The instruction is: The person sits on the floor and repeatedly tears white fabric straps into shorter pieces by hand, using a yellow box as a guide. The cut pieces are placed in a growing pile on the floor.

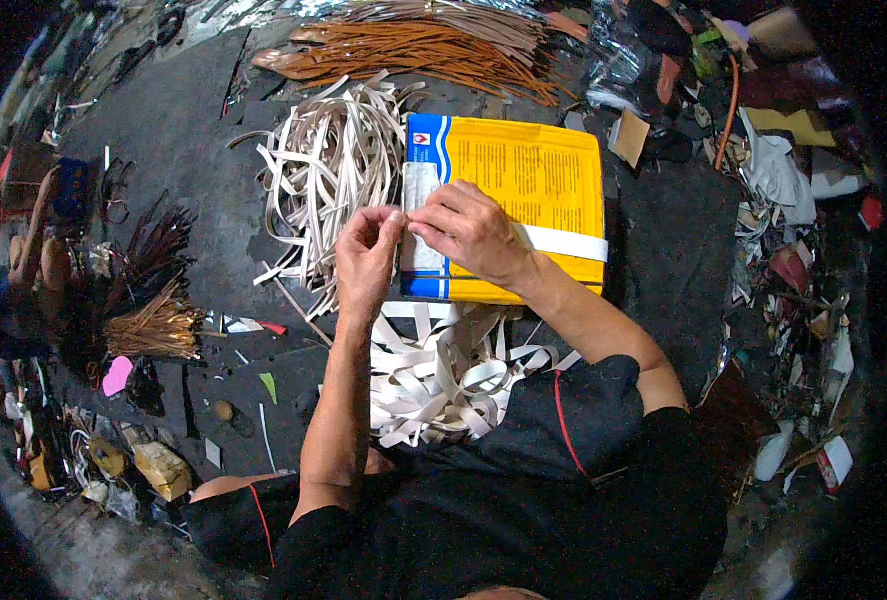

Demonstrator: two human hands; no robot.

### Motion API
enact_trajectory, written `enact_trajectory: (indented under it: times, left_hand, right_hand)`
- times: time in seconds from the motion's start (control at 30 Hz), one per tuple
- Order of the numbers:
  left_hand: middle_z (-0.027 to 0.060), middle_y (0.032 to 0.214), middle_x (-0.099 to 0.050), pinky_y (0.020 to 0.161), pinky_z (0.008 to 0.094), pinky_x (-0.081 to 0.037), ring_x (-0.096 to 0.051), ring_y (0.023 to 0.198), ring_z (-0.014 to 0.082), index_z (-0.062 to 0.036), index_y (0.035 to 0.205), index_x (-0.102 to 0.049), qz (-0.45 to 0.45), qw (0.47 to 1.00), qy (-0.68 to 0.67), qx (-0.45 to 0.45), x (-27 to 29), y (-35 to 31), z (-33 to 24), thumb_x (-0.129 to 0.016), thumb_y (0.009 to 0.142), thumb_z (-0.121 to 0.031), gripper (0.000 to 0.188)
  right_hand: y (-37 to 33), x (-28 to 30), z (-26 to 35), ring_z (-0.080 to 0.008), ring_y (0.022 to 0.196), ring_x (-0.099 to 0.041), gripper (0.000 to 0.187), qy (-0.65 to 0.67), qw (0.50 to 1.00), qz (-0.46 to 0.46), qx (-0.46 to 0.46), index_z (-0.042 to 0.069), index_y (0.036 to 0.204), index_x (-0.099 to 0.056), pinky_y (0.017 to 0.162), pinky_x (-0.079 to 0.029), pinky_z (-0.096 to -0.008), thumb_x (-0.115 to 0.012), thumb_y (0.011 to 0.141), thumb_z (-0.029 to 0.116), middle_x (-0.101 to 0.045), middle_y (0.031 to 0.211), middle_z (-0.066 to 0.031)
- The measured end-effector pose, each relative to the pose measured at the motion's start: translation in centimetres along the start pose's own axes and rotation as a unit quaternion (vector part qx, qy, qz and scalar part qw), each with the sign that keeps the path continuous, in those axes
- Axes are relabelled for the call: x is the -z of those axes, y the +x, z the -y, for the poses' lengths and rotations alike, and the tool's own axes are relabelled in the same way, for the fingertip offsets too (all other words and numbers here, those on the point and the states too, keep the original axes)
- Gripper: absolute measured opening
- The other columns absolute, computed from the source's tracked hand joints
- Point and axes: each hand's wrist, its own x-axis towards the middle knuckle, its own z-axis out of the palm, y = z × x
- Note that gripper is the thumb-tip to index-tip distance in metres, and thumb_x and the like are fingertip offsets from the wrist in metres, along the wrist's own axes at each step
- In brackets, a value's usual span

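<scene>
Fingers of the left hand point(362, 262) and right hand point(482, 230) pinch at the tips beside a yellow box point(549, 170).
What they grip is too small to tell; a flat, smooth white strip point(569, 243) lies across the box, from under the right wrist to the far right edge, with tangled, curling pale strips heaped left point(334, 165) and below point(444, 385).

head view, looking steeply down

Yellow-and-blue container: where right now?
Head view, upper middle, just right of centre: beneath the right hand, with the yellow-and-blue container having tangled white strips along its left.
</scene>
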Motion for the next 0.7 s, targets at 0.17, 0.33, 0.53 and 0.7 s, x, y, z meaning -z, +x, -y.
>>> enact_trajectory:
  times: [0.17, 0.33, 0.53, 0.7]
  left_hand:
    - [0.0043, 0.089, -0.066, 0.075, 0.0242, -0.049, -0.06, 0.081, 0.0102, 0.0015, 0.1, -0.064, 0.02, 0.998, 0.039, -0.05, -0.4, -0.2, -0.4, -0.063, 0.089, -0.011, 0.016]
    - [0.0029, 0.083, -0.067, 0.069, 0.0233, -0.049, -0.06, 0.074, 0.009, -0.0002, 0.094, -0.067, -0.002, 0.996, 0.07, -0.056, 0.2, -0.2, -0.5, -0.066, 0.088, -0.011, 0.012]
    - [0.004, 0.079, -0.065, 0.063, 0.023, -0.047, -0.058, 0.069, 0.0077, 0.0027, 0.093, -0.063, -0.012, 0.998, 0.064, -0.014, -0.3, -0.3, -0.6, -0.064, 0.091, -0.017, 0.02]
    - [-0.0017, 0.074, -0.058, 0.06, 0.0219, -0.04, -0.05, 0.066, 0.0062, -0.003, 0.087, -0.062, 0.028, 0.998, -0.017, 0.061, 0.0, -0.3, -0.6, -0.061, 0.093, -0.024, 0.021]
  right_hand:
    - [-0.3, 1.1, 0.2, -0.026, 0.074, -0.058, 0.009, -0.03, 0.999, 0.02, 0.014, 0.005, 0.081, -0.063, 0.067, -0.05, -0.0355, -0.068, 0.076, 0.01, -0.056, 0.076, -0.0075]
    - [0.1, 0.6, 0.2, -0.0262, 0.077, -0.058, 0.009, -0.045, 0.998, 0.02, 0.042, 0.005, 0.079, -0.062, 0.068, -0.05, -0.0357, -0.067, 0.077, 0.011, -0.057, 0.078, -0.0078]
    - [0.1, 1.1, 0.5, -0.0249, 0.076, -0.058, 0.012, -0.014, 0.999, 0.01, 0.033, 0.003, 0.081, -0.062, 0.069, -0.051, -0.0341, -0.069, 0.08, 0.013, -0.058, 0.079, -0.0073]
    - [0.0, 1.5, 0.7, -0.0249, 0.079, -0.06, 0.013, 0.034, 0.999, 0.019, -0.013, 0.004, 0.089, -0.067, 0.072, -0.051, -0.0337, -0.068, 0.081, 0.014, -0.06, 0.082, -0.0086]
